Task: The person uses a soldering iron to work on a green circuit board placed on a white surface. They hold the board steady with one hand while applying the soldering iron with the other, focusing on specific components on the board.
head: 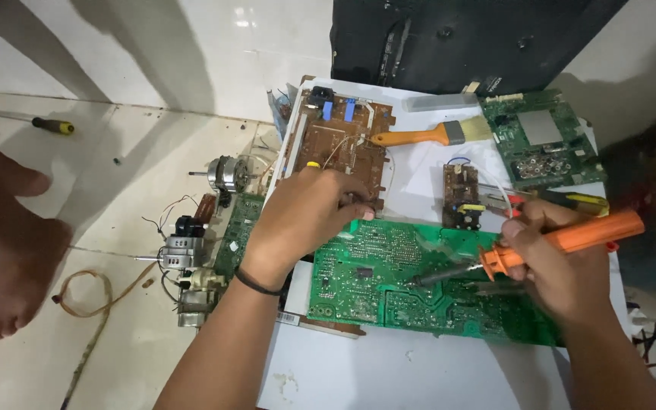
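The large green printed circuit board (411, 281) lies flat on the white board (419, 380) laid on the tiled floor. The right hand (552, 266) is clamped around an orange-handled soldering iron (540, 252), its dark tip resting on the green board's middle. The left hand (305, 220), fingers curled together, presses at the green board's far edge, beside the brown circuit board (343, 148). If the left hand eases off, the green board could shift and the tip may skid across neighbouring joints. A bare foot (9, 288) left of the green board looks exposed to dropped hot solder.
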